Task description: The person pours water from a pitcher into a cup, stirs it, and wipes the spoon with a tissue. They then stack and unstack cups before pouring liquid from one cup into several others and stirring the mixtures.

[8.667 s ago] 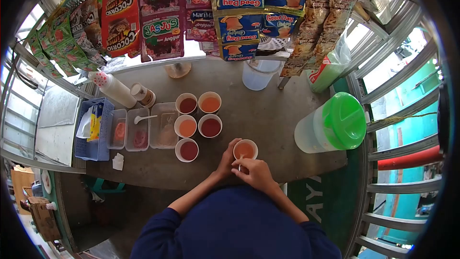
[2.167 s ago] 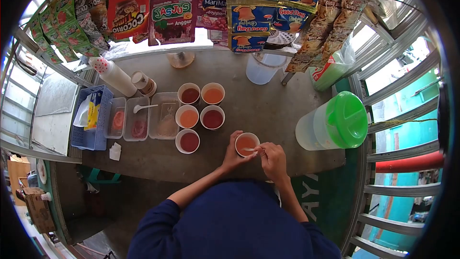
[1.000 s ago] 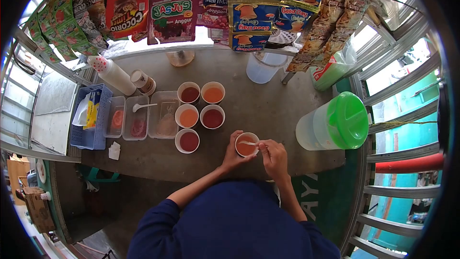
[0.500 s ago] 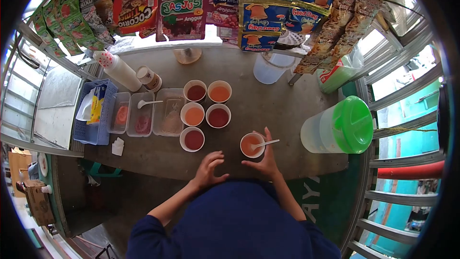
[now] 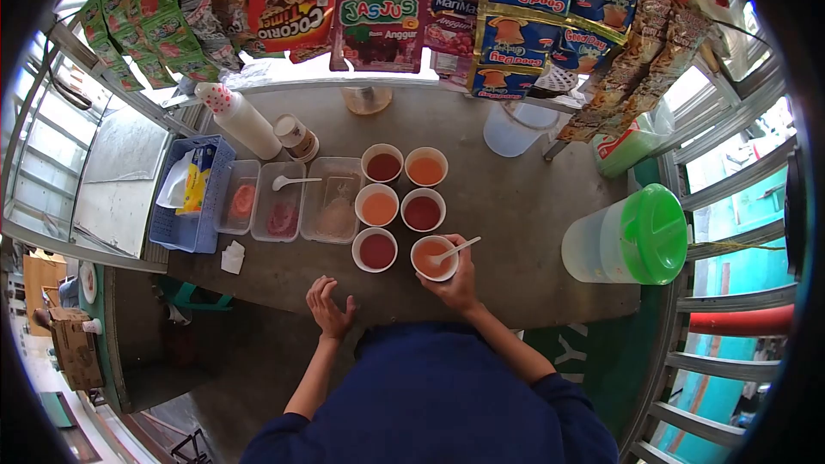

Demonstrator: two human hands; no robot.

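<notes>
One cup [image 5: 430, 263] w/ spoon [image 5: 461, 249] in R hand [image 5: 458, 288], 5 cups [image 5: 375, 251] nearby.

Daylight glares at both sides — edges bowed, corners black.

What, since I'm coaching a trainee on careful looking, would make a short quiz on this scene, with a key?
1. Which hand holds the cup of orange drink with a white spoon in it?
2. Look at the large jug and its lid. True or false: the lid is red.
3. Counting the held one, how many cups of drink can you see?

Key:
1. The right hand.
2. False; it is green.
3. Six: three orange, three dark red.
</notes>
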